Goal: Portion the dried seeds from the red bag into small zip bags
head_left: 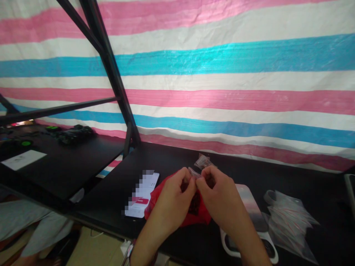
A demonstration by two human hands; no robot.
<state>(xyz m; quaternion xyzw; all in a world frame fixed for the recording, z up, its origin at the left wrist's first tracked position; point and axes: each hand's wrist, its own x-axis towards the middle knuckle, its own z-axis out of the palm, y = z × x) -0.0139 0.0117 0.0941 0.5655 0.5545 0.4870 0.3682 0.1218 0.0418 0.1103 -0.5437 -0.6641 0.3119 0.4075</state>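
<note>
While the left hand [173, 197] and the right hand [219, 197] meet fingertip to fingertip, both pinch closed on a small clear plastic bag [194, 173] held above a red plastic bag [177, 207] on the black table [111, 192]. Another small clear packet [203, 161] lies just behind. A white digital scale [251, 221] sits to the right, with a pile of clear zip bags [290, 218] beyond it and a white card [142, 195] to the left.

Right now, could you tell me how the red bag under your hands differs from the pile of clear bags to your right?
The red plastic bag is opaque and crumpled, a single bag partly hidden by both hands; the clear bags are see-through, lie flat in a loose pile, and nothing touches them. Both rest on the black table.
</note>
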